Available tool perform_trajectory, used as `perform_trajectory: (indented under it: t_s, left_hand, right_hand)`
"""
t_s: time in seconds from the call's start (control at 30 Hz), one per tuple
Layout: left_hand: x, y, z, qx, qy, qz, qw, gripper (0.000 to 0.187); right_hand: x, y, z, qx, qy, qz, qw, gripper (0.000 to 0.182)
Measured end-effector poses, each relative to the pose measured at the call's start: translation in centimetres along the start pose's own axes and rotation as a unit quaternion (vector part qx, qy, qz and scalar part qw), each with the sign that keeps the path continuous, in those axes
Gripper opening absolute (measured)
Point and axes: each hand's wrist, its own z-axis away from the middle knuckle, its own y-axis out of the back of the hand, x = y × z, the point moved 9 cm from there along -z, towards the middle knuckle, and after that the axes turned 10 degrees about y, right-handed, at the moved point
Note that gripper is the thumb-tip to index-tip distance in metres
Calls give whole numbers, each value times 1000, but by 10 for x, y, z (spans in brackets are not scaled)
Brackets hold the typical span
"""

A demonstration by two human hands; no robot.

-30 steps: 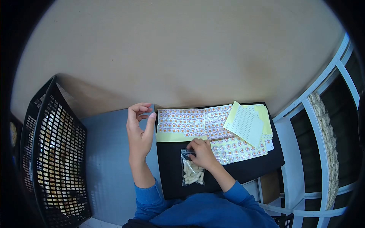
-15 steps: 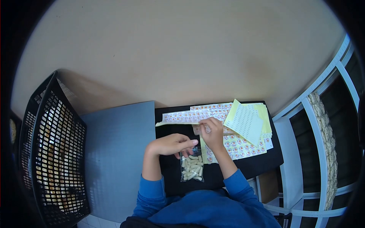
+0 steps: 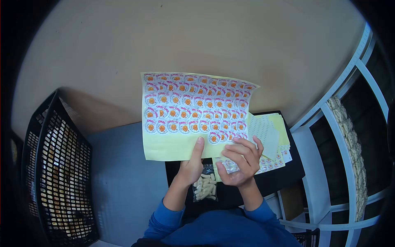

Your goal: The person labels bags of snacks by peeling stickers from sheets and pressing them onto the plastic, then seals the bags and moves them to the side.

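My left hand (image 3: 191, 168) grips the lower edge of a sticker sheet (image 3: 173, 149), its thumb on the front and its fingers hidden behind. Round white stickers with orange centres and pink lettering cover most of the sheet; the lower left strip is bare yellow backing. At the lower right corner my right hand (image 3: 242, 164) is open, fingers curved and thumb apart, fingertips right at the bottom row of stickers. Below the hands, a clear plastic bag (image 3: 205, 188) of pale, finger-shaped pieces lies on the black table (image 3: 271, 181).
More sticker sheets and yellow backing sheets (image 3: 271, 129) are stacked on the table's right side. To the left stand a grey panel (image 3: 123, 173) and a black plastic basket (image 3: 61, 173). A white shelf frame (image 3: 337, 136) rises on the right, and a beige wall (image 3: 185, 41) stands behind.
The sticker sheet, seen nearly edge-on before, is now raised with its printed face towards me. My left hand has taken hold of it; my right hand has let go of its edge.
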Motion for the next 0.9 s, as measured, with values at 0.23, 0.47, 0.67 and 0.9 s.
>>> perform_trajectory:
  t_s: [0.23, 0.47, 0.67, 0.9]
  left_hand:
    - [11, -3, 9, 6, -52, -86, 995, 36]
    - [20, -6, 15, -10, -52, -75, 996, 38]
    - [26, -6, 18, -5, -65, -90, 994, 37]
    - [25, -1, 18, -2, -74, -140, 987, 38]
  right_hand:
    - [2, -7, -30, -69, -46, 12, 996, 26]
    - [-5, -17, -43, -107, -7, 0, 994, 31]
    - [-9, -16, -45, -87, 22, -28, 996, 30]
    - [-6, -17, -48, -89, -13, -62, 994, 24]
